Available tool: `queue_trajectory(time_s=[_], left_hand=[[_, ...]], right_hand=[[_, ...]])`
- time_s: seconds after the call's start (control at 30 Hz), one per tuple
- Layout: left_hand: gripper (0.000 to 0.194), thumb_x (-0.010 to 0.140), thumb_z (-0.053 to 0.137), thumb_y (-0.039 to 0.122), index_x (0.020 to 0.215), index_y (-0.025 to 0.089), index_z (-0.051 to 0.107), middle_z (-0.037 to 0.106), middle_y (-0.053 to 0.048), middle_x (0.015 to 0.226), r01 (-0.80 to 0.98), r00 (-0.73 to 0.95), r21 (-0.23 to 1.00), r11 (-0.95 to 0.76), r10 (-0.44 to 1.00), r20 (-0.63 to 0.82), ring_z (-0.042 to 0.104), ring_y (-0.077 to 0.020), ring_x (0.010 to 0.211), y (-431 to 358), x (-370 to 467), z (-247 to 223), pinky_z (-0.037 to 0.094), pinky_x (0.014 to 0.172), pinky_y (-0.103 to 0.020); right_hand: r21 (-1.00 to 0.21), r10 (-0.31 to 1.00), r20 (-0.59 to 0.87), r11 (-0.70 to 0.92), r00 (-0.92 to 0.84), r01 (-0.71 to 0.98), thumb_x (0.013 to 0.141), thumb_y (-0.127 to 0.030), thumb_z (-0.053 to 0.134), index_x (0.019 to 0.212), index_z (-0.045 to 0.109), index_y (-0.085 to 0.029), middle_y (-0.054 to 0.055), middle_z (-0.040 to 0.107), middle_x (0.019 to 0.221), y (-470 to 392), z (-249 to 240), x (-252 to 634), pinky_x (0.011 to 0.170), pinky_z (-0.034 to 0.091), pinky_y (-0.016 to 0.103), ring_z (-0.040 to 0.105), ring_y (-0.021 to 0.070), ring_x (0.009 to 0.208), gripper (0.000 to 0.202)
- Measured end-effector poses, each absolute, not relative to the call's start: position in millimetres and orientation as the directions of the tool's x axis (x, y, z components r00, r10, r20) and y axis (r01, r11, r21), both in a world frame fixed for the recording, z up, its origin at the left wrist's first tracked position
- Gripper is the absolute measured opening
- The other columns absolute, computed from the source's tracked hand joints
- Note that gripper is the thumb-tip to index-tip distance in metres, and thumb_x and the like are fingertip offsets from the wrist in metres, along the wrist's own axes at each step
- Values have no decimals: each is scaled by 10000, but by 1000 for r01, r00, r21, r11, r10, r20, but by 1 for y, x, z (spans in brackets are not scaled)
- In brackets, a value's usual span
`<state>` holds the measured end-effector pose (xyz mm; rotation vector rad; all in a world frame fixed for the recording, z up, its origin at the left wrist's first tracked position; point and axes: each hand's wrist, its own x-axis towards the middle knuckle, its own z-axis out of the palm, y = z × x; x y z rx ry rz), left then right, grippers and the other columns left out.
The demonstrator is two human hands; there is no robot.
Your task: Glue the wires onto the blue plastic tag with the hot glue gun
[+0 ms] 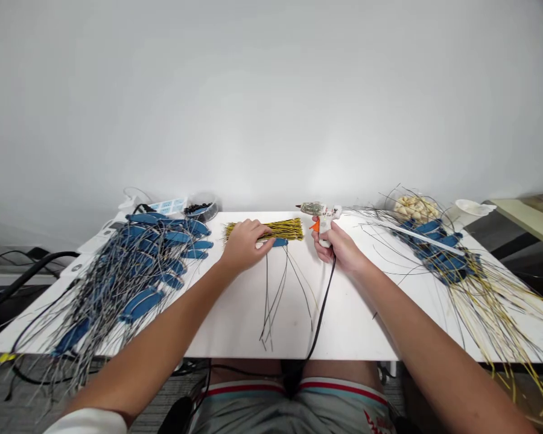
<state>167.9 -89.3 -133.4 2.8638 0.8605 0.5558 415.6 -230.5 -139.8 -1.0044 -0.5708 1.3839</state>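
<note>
Wires (271, 295) with a blue tip lie mid-table under the left hand (244, 244), fingers pressing down; right hand (339, 247) grips the glue gun (322, 212). Large finished-looking pile (136, 271) left; yellow bundle (285, 229) looks unused.

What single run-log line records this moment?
left hand: rests on yellow wire bundle | right hand: grips glue gun upright | blue pieces: piled at left | table: white

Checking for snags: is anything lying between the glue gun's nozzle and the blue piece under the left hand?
Nothing visible does. The glue gun in the right hand points left over bare table toward the blue piece at the left hand, beside the yellow wire bundle.
</note>
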Motion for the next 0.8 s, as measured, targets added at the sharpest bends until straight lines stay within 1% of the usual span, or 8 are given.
queue_trajectory(time_s=[0.17, 0.3, 0.4, 0.5, 0.57, 0.67, 0.73, 0.8], left_hand=[[337, 1042, 611, 478, 1240, 238, 743, 718, -83, 1098, 428, 847, 230, -874, 477, 236, 614, -270, 1047, -99, 165, -144, 449, 935, -442], [255, 1017, 656, 446, 1131, 228, 722, 728, -70, 1095, 406, 854, 332, -851, 483, 194, 610, -259, 1046, -98, 167, -147, 443, 955, -432], [313, 966, 721, 521, 1056, 221, 711, 735, -51, 1015, 450, 832, 376, -810, 533, 153, 614, -249, 982, -96, 168, -146, 426, 893, -419], [374, 993, 665, 582, 936, 218, 728, 720, -47, 952, 464, 815, 353, -812, 548, 188, 601, -246, 958, -95, 167, -143, 404, 880, -422], [339, 1030, 615, 519, 928, 218, 734, 712, -54, 970, 496, 782, 312, -810, 573, 244, 591, -249, 976, -93, 166, -142, 398, 896, -431], [192, 1005, 622, 343, 1112, 217, 719, 707, -70, 1085, 580, 713, 261, -772, 636, 297, 583, -269, 1048, -91, 165, -142, 398, 925, -446], [236, 978, 624, 281, 1194, 217, 692, 698, -78, 1142, 609, 683, 242, -756, 654, 325, 581, -284, 1102, -88, 163, -142, 399, 958, -459], [208, 981, 607, 272, 1164, 220, 689, 696, -79, 1123, 610, 677, 229, -759, 649, 346, 582, -285, 1097, -85, 161, -140, 402, 964, -462]], right_hand=[[-904, 938, -186, -46, 292, -425, 802, -298, 716, 1178, 577, -242, -57, 571, 759, -230, -141, 416, 403, 296, 223, 422, 90, 468, 405], [-972, 918, -111, -19, 382, -236, 881, -528, 789, 1056, 591, -217, -60, 544, 682, -230, -144, 415, 389, 314, 224, 442, 93, 461, 408], [-988, 920, -80, -21, 384, -156, 877, -575, 808, 1048, 630, -206, -27, 592, 704, -230, -152, 414, 415, 417, 235, 508, 118, 522, 444], [-996, 930, -71, -49, 360, -70, 895, -576, 792, 1066, 668, -192, 39, 690, 794, -231, -159, 413, 449, 510, 256, 612, 163, 613, 438], [-996, 937, -88, -92, 339, -4, 929, -550, 757, 1072, 692, -175, 56, 718, 780, -232, -160, 412, 437, 497, 252, 603, 154, 559, 406], [-983, 944, -128, -161, 304, 84, 956, -504, 726, 1033, 727, -155, 40, 693, 653, -233, -160, 412, 396, 408, 227, 506, 110, 425, 358], [-977, 943, -148, -187, 297, 107, 950, -511, 733, 1021, 739, -150, 32, 668, 591, -233, -160, 412, 375, 366, 220, 483, 107, 395, 368], [-976, 939, -154, -194, 307, 103, 938, -536, 744, 1023, 742, -150, 27, 651, 554, -232, -160, 411, 358, 350, 223, 476, 115, 378, 395]])
